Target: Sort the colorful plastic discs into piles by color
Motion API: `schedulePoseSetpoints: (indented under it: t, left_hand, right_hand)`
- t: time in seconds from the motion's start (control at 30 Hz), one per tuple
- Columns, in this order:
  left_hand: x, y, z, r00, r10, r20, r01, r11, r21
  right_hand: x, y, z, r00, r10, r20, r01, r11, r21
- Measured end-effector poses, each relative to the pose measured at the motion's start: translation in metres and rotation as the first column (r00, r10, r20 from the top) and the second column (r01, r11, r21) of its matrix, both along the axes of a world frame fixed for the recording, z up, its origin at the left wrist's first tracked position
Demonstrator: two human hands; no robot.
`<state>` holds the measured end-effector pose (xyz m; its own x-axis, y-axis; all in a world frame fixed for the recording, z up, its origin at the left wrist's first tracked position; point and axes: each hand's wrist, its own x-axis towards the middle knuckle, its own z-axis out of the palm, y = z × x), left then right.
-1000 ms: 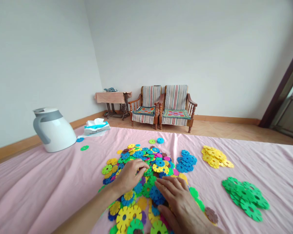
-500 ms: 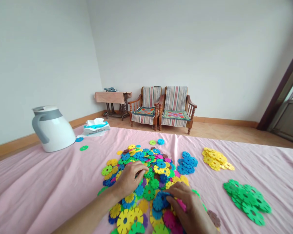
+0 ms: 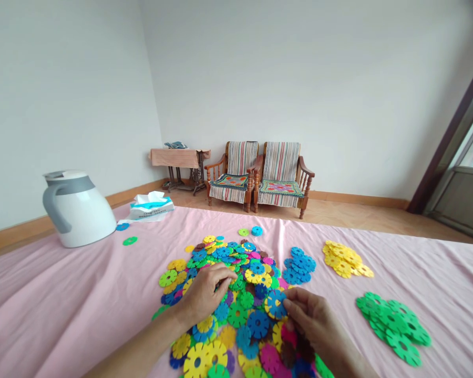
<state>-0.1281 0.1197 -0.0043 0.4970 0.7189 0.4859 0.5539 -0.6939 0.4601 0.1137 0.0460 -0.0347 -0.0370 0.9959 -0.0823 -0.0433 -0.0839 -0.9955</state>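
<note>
A big mixed heap of notched, flower-shaped plastic discs (image 3: 237,314) in many colours lies in front of me on a pink cloth (image 3: 82,294). Over the heap's middle, my left hand (image 3: 209,289) is closed with its fingers curled; what they hold, if anything, is hidden. My right hand (image 3: 309,315) pinches a blue notched disc (image 3: 276,303) by its right edge between thumb and fingers, above the heap's right side. Beyond that hand lies a small pile of blue discs (image 3: 298,265). Farther right are a yellow pile (image 3: 346,259) and a green pile (image 3: 394,326).
A white and grey jug (image 3: 81,212) stands at the left, beside a tissue box (image 3: 151,206). A few single discs lie near both and behind the heap. Past the cloth's far edge are two wooden armchairs (image 3: 280,178) and a cloth-covered table (image 3: 177,157).
My right hand has lifted a blue disc from the heap and moved it up and slightly right. The left hand stays over the heap. The whole view has shifted slightly.
</note>
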Motion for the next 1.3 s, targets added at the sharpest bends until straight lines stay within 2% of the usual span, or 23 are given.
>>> schedulePoseSetpoints:
  t: [0.13, 0.27, 0.43, 0.53, 0.63, 0.7, 0.77, 0.87, 0.9, 0.97, 1.13, 1.3]
  left_hand:
    - [0.000, -0.001, 0.000, 1.000, -0.008, 0.019, 0.008, 1.000, 0.016]
    - [0.000, -0.001, 0.001, 1.000, -0.011, 0.023, 0.010, 1.000, 0.019]
    - [0.001, 0.000, 0.002, 1.000, -0.007, 0.018, 0.006, 1.000, 0.015]
    - [0.002, -0.001, 0.002, 1.000, -0.003, 0.015, 0.003, 1.000, 0.014]
    - [0.001, -0.001, 0.002, 1.000, -0.001, 0.006, 0.000, 1.000, 0.022]
    - [0.000, 0.000, 0.002, 1.000, -0.003, 0.001, 0.002, 1.000, 0.027]
    - [0.000, 0.000, 0.000, 1.000, -0.007, 0.001, 0.006, 0.999, 0.036]
    - [-0.001, -0.001, -0.002, 1.000, -0.022, 0.004, 0.022, 0.998, 0.061]
    - [-0.001, -0.001, -0.002, 1.000, -0.027, 0.006, 0.026, 0.997, 0.070]
    - [0.000, -0.001, -0.002, 0.999, -0.035, 0.011, 0.034, 0.996, 0.087]
    - [0.001, 0.000, -0.005, 0.999, -0.037, 0.018, 0.034, 0.994, 0.105]
    - [-0.001, 0.000, -0.007, 1.000, -0.030, -0.002, 0.030, 0.994, 0.102]
  right_hand:
    - [0.008, 0.004, 0.003, 0.979, -0.145, 0.144, 0.126, 0.983, 0.131]
    - [0.034, 0.018, 0.002, 0.870, -0.370, 0.325, 0.291, 0.919, 0.267]
    - [0.068, 0.043, -0.004, 0.846, -0.462, 0.267, 0.402, 0.880, 0.252]
    - [0.074, 0.050, -0.006, 0.845, -0.489, 0.217, 0.438, 0.865, 0.245]
    - [0.072, 0.044, -0.005, 0.822, -0.512, 0.249, 0.452, 0.853, 0.262]
    - [0.067, 0.036, -0.004, 0.816, -0.493, 0.301, 0.415, 0.863, 0.288]
    - [0.059, 0.028, -0.003, 0.798, -0.430, 0.423, 0.303, 0.892, 0.334]
    - [0.046, 0.019, -0.005, 0.666, -0.372, 0.646, 0.125, 0.910, 0.395]
    - [0.042, 0.017, -0.006, 0.619, -0.371, 0.692, 0.088, 0.909, 0.408]
    - [0.034, 0.016, -0.007, 0.579, -0.368, 0.728, 0.046, 0.906, 0.421]
    - [0.019, 0.016, -0.003, 0.600, -0.310, 0.738, -0.033, 0.912, 0.409]
    - [0.009, 0.006, 0.010, 0.687, -0.182, 0.704, -0.100, 0.935, 0.340]
